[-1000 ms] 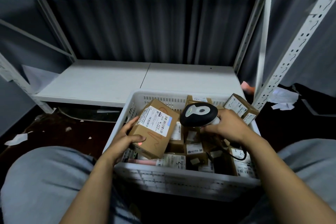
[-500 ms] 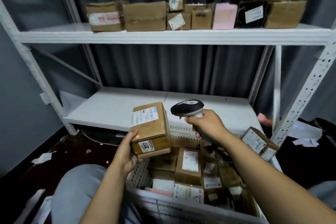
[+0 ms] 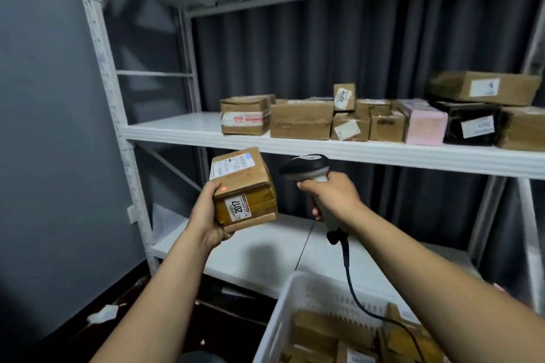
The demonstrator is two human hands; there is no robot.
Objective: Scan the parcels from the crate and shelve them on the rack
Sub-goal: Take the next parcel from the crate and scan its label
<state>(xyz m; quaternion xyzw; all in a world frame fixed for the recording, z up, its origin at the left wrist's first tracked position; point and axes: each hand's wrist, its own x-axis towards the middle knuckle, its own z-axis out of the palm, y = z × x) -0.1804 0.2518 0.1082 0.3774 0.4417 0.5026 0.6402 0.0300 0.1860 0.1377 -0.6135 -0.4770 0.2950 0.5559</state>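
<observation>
- A second ago the parcel [image 3: 244, 188] sat low over the crate [image 3: 298, 303]. It is now lifted clear, held in front of the rack [image 3: 124, 115] between the lower shelf [image 3: 259, 250] and the middle shelf [image 3: 177, 130].
- The scanner [image 3: 306, 168] has risen with it and sits at 3 o'clock of the parcel, close but apart, its head turned toward it.
- A red dot [image 3: 223, 188] lies on the parcel's near corner, beside the thumb and off the white labels. So the scan looks to be in hand rather than finished, and shelving comes after it.
- The left hand [image 3: 206, 212] grips the parcel from its left side and underneath, with the thumb on the upper edge.
- The right hand [image 3: 330, 197] has its fingers wrapped round the scanner's handle, and the cable trails down toward 5 o'clock into the crate.
- Counted: two hands, one scanner, one crate, one parcel in hand.
- The shelved parcels [image 3: 300, 119] on the middle shelf, at 2 o'clock, come to about ten: eight brown, one pink, one black. The ones at the back overlap, so this count is loose.
- The crate, at 5 o'clock, holds several more parcels, cut off by the frame and too hidden to count.
</observation>
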